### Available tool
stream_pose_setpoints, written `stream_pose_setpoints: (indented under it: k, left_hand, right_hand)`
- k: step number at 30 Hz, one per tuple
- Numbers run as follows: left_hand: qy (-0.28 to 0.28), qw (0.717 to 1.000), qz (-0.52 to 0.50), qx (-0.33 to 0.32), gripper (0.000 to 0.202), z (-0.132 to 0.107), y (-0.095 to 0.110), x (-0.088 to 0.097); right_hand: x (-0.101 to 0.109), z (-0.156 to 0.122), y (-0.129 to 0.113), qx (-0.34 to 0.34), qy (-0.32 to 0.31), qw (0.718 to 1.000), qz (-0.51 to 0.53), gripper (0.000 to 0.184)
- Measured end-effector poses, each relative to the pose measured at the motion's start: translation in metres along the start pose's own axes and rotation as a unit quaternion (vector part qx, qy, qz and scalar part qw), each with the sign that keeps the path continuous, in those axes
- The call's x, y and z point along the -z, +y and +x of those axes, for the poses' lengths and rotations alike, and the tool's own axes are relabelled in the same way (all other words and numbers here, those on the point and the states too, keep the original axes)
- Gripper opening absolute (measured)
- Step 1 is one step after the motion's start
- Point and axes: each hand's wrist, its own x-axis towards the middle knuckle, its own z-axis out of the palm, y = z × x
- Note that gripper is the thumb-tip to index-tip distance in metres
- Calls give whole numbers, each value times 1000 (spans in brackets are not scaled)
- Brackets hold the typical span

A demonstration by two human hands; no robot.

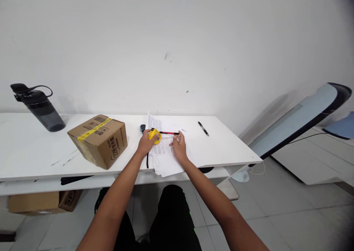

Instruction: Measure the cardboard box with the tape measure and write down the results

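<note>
My left hand [145,144] is closed around a yellow tape measure [155,137], held over the printed papers [169,165]. A slim red pen [167,133] with black ends stretches from beside the tape measure to my right hand [179,147], whose fingertips pinch its right end. Whether a strip of tape is drawn out along the pen cannot be made out. Just behind my left hand, a small dark blue-black object [142,127] shows in part, and a black strap [147,161] hangs below that hand.
A taped cardboard box [99,140] stands left of my hands, with a dark water bottle [44,110] farther left. On the right of the white table [226,147] lies a black pen [203,128]. A large tilted panel [298,121] leans beyond the table's right end.
</note>
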Motion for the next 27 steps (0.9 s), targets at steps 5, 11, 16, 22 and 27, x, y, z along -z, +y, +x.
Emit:
stream_pose_setpoints:
  k: [5, 11, 16, 22, 27]
  left_hand:
    - [10, 998, -67, 9, 63, 3, -1, -2]
    - [-5, 996, -89, 5, 62, 1, 3, 0]
    - [3, 997, -76, 14, 64, -1, 8, 2]
    - [28, 996, -88, 18, 66, 1, 6, 0]
    - [29, 997, -72, 12, 62, 1, 4, 0]
  right_hand:
    - [0, 1, -1, 5, 4, 1000, 13, 64]
    - [3, -1, -7, 26, 18, 999, 28, 56]
    - [4, -2, -9, 48, 27, 998, 38, 46]
    - [3, -3, -8, 64, 41, 996, 52, 49]
    - [2, -3, -6, 88, 71, 991, 67, 47]
